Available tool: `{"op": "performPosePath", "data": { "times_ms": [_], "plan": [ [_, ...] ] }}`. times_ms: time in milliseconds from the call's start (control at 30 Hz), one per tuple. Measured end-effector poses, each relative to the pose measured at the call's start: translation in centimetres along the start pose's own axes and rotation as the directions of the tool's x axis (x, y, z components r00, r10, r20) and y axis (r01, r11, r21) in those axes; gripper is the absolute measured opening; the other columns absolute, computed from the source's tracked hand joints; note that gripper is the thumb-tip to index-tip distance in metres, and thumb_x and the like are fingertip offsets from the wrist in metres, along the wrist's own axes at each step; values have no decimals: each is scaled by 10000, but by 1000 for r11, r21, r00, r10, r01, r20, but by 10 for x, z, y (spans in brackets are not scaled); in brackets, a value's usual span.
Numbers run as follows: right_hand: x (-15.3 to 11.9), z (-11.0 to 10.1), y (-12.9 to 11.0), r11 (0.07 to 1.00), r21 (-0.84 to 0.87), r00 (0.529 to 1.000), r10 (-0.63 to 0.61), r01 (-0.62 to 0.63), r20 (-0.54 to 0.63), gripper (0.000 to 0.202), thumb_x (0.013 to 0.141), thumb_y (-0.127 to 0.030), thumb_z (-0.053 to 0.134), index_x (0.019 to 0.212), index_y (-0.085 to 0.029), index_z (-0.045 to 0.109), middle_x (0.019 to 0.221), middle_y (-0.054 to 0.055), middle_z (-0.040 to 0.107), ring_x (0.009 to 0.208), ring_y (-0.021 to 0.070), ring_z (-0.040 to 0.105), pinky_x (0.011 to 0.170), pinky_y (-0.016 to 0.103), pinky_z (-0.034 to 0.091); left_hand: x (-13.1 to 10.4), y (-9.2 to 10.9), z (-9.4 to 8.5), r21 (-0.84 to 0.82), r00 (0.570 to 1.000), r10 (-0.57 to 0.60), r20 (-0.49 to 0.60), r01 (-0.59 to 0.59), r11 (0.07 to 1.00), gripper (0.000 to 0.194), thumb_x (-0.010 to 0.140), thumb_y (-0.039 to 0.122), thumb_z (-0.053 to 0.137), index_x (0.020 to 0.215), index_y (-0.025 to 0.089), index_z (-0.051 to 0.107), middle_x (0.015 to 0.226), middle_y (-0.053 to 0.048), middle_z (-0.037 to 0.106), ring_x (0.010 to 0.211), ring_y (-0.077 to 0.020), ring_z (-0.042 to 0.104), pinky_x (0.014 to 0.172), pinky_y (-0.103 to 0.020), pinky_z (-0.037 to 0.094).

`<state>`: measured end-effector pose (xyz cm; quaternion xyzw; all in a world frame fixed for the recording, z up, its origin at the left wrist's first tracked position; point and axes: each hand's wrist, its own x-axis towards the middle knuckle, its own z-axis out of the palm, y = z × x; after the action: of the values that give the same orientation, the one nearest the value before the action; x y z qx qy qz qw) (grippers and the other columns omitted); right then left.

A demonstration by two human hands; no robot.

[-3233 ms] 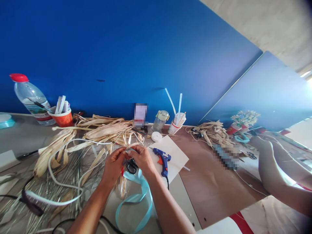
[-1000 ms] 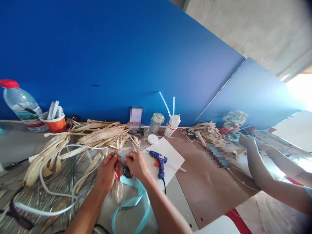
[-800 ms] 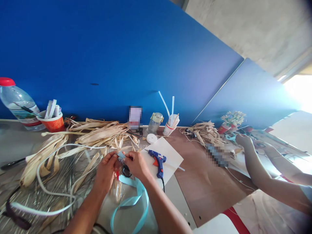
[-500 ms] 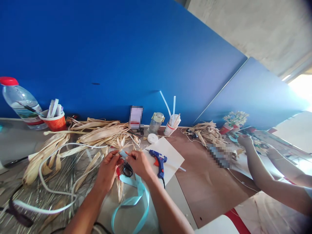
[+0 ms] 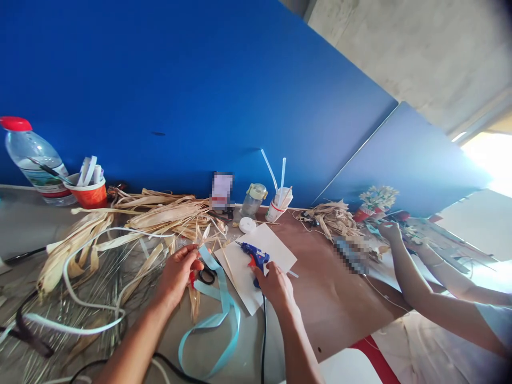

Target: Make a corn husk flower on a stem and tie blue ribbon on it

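Note:
My left hand [image 5: 182, 272] is closed, pinching a light blue ribbon [image 5: 229, 314] by its end against a small bundle of dried corn husk whose tips show above the fingers. The ribbon hangs from there and loops down over the grey table. My right hand [image 5: 276, 282] has its fingers around the handle of a blue glue gun [image 5: 255, 254], its nozzle pointing left above a white sheet [image 5: 276, 242]. A black ring-shaped handle [image 5: 207, 276], perhaps of scissors, lies beside the left fingers. The glue gun's black cord [image 5: 263, 336] runs down towards me.
Corn husks [image 5: 168, 213] and clear thin strands [image 5: 100, 288] cover the left side. At the back stand a bottle [image 5: 36, 160], an orange cup [image 5: 88, 194], a jar [image 5: 253, 200] and a cup of glue sticks [image 5: 276, 210]. Another person's arms [image 5: 416, 277] work at right.
My right hand has let go of the ribbon and moved right onto the glue gun, which has shifted slightly up and left. My left hand keeps hold of the ribbon and husk.

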<state>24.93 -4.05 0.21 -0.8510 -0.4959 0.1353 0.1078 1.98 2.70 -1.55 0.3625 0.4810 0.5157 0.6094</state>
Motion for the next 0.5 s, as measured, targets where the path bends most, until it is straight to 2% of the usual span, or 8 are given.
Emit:
{"op": "performPosePath", "data": {
  "times_ms": [100,167,267,333,400,500],
  "plan": [
    [1,6,-8,999,-36,1000,21,-20,13,435,857,-457,489,1079,-95,581,1088,212,657,1025,333,620,803,389,448,0,1,-1,-20,994,-98,51,99,995,217,693,333,647,869,210,616,526,27,608,443,-127,534,381,-186,353],
    [4,7,-9,993,86,997,78,-79,12,356,819,-390,543,1030,-107,594,1051,216,665,1025,359,614,820,420,433,-1,3,0,-7,994,-97,57,98,995,209,699,316,631,874,205,607,610,10,651,447,-112,525,375,-176,335],
    [10,7,-7,922,348,984,179,-169,1,186,725,-277,617,858,-148,606,932,186,681,1019,372,602,830,435,415,-2,5,1,-4,994,-92,53,92,996,175,707,273,612,864,197,594,805,-39,712,456,-92,519,362,-169,321],
    [12,7,-5,868,462,979,203,-183,6,102,699,-261,625,724,-175,576,805,137,669,961,349,614,787,406,432,-2,6,2,-18,994,-103,44,104,994,156,714,258,608,856,198,582,858,-53,719,448,-85,509,354,-166,309],
    [11,6,-3,804,567,980,196,-181,34,130,715,-287,601,658,-190,538,673,73,620,831,297,632,695,362,457,-2,6,3,-31,993,-117,30,118,993,151,717,260,609,851,196,580,815,-48,713,430,-81,490,349,-165,296],
    [5,0,-4,652,738,981,177,-176,79,153,753,-338,570,714,-197,525,627,10,565,661,200,609,581,301,478,-1,5,2,-34,993,-120,14,120,992,191,700,282,628,864,190,596,654,-7,657,431,-91,490,362,-166,305]
  ]
}}
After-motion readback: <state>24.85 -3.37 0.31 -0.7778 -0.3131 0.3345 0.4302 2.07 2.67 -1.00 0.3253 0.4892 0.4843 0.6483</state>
